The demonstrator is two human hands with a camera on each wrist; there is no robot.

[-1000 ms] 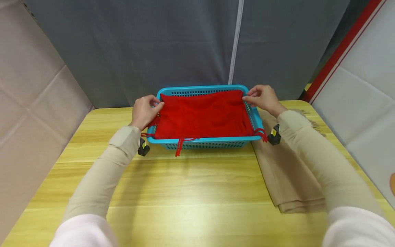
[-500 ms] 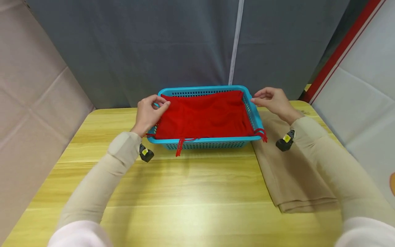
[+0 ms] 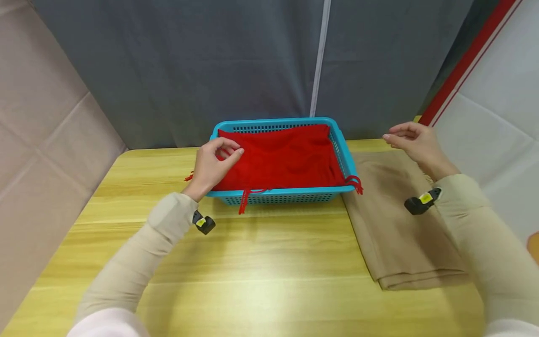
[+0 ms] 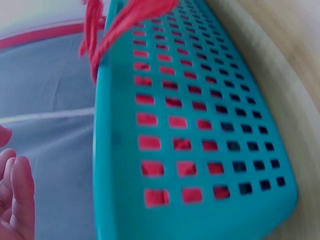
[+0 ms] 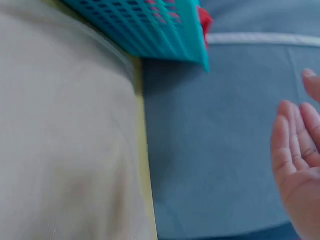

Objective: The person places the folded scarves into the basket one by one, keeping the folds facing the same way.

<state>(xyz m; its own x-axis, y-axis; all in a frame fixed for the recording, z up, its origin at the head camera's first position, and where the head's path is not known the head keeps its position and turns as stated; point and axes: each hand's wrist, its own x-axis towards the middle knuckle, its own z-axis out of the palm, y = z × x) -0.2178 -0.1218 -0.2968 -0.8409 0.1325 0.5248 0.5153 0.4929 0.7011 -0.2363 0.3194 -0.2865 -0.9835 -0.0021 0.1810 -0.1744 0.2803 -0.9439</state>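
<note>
A folded red cloth (image 3: 286, 157) with tasselled ends lies in a blue perforated plastic basket (image 3: 345, 152). Its red fringe hangs over the basket's front rim and corners. Above the cloth's left part hovers my left hand (image 3: 210, 166), fingers loosely bent, thumb apart from them, holding nothing. In the left wrist view its fingertips (image 4: 21, 185) show beside the basket's wall. My right hand (image 3: 423, 145) is in the air right of the basket, over the back of a folded tan cloth (image 3: 391, 234). The right wrist view shows its fingers (image 5: 282, 137) extended with nothing in them.
The wooden table (image 3: 252, 281) carries the basket near its back edge and the tan cloth to the right of it. A grey curtain (image 3: 189, 70) stands close behind. Pale panels (image 3: 54, 126) flank the left and right sides.
My right hand has left the red cloth's right corner and moved away to the right. My left hand has come off the left corner and shifted right over the cloth.
</note>
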